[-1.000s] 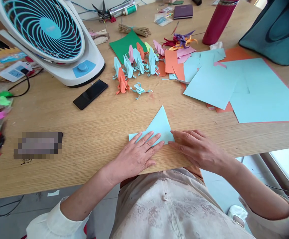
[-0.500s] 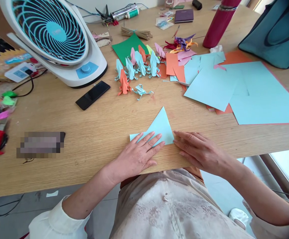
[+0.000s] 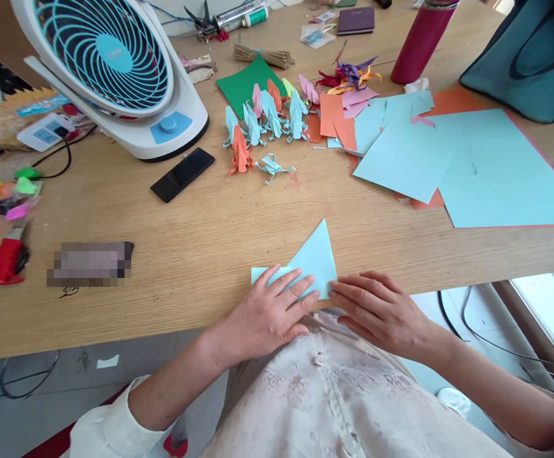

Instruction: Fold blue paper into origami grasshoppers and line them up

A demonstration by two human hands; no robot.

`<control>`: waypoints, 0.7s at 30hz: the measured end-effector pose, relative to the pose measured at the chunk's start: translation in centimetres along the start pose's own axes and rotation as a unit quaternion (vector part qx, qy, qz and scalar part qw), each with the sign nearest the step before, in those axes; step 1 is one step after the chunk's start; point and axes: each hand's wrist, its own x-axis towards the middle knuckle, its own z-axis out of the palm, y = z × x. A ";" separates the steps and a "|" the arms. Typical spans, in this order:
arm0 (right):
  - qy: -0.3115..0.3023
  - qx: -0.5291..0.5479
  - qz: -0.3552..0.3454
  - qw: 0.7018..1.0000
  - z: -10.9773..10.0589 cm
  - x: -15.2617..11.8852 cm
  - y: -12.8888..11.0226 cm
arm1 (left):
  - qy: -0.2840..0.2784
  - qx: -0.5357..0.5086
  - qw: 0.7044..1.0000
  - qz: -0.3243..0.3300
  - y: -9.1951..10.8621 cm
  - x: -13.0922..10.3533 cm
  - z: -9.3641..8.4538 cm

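A folded light blue paper (image 3: 315, 256) lies at the near edge of the wooden table (image 3: 200, 254), one corner pointing away from me. My left hand (image 3: 267, 310) rests flat on its near left part, fingers spread. My right hand (image 3: 381, 308) lies flat beside it, its fingertips touching the paper's right corner at the table edge. Neither hand grips anything.
Several folded paper figures (image 3: 262, 127) stand in the middle, with loose blue sheets (image 3: 448, 159) and orange sheets to the right. A desk fan (image 3: 114, 70), a black phone (image 3: 182, 174), a red bottle (image 3: 422, 38), a teal bag (image 3: 529, 57) and a red tool (image 3: 4, 261) surround them.
The paper and both hands have shifted toward the table's near edge; my right hand has slid off to the paper's right corner. The view has tilted slightly.
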 end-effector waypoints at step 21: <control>0.203 0.299 0.127 0.924 -6.3 6.9 -3.0 | 0.293 0.010 0.943 -0.159 1.9 -1.6 -9.9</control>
